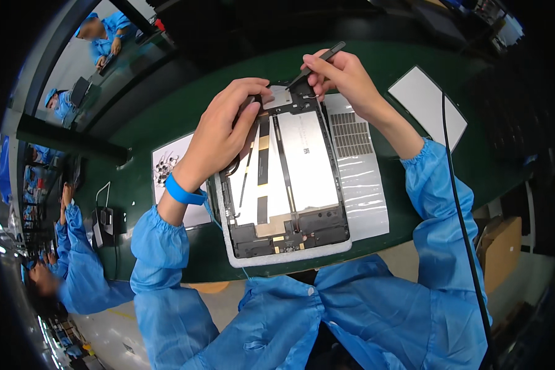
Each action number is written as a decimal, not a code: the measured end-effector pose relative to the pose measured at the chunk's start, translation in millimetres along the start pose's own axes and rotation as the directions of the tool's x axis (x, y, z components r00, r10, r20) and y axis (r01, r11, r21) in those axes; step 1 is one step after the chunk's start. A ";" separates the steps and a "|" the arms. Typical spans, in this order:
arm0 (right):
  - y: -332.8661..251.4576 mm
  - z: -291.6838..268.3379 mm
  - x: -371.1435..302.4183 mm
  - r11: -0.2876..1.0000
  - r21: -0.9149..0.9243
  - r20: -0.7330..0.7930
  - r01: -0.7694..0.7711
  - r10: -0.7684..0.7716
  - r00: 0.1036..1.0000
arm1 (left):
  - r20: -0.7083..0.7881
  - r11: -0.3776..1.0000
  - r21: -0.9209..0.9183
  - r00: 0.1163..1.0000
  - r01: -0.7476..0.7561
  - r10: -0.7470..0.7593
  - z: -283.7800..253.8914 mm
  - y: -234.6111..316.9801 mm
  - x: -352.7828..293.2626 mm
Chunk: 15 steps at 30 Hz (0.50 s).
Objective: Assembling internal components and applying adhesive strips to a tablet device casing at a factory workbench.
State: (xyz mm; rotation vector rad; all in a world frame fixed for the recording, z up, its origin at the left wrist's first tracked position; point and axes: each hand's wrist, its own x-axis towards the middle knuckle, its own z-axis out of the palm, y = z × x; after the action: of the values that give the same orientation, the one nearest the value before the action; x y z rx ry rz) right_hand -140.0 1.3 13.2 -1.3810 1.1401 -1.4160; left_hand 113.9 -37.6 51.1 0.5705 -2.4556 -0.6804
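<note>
An opened tablet housing (308, 157), black-framed with a large pale panel and dark ribbon strips inside, lies on a white foam pad (290, 257). In my right hand (345, 77) is a pair of black tweezers (314, 66), slanting down with the tips at a small silvery plate (279, 97) near the tablet's far end. My left hand (228, 126), with a blue wristband (185, 192), bends over the tablet's far left corner. Its fingertips are by the same plate. Something dark shows between thumb and fingers, too hidden to name.
A clear sheet with rows of dark strips (351, 135) lies right of the tablet. Left are small round parts (165, 166) on white paper. A white panel (428, 108) lies far right, crossed by a black cable (453, 185). Co-workers (80, 265) sit leftward.
</note>
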 end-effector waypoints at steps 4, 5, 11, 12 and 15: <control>-2.1 1.0 2.1 1.000 -0.022 0.027 -0.017 0.018 0.999 | -0.011 1.000 0.015 1.000 -0.007 0.007 -0.3 0.3 -2.0; -0.7 -0.4 2.3 1.000 -0.024 0.022 -0.019 0.019 1.000 | -0.019 0.999 0.044 1.000 -0.013 0.014 1.2 1.1 -1.5; 0.5 -1.9 0.9 1.000 -0.021 0.041 0.003 -0.002 0.999 | 0.023 0.996 0.077 0.999 -0.042 0.041 0.7 4.1 0.1; -0.3 -1.2 1.0 1.000 -0.020 0.043 0.017 -0.016 0.999 | 0.026 0.996 0.077 0.999 -0.042 0.040 0.7 4.8 -0.3; -0.7 -1.3 1.6 0.999 -0.033 0.049 0.043 -0.041 0.998 | 0.029 0.996 0.086 0.999 -0.026 0.024 -0.7 7.2 -1.2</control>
State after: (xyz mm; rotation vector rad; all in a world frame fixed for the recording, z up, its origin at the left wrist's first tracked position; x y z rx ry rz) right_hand -141.4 0.0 14.3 -1.4627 1.1144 -1.3910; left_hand 113.4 -31.6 55.3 0.5658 -2.5235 -0.5781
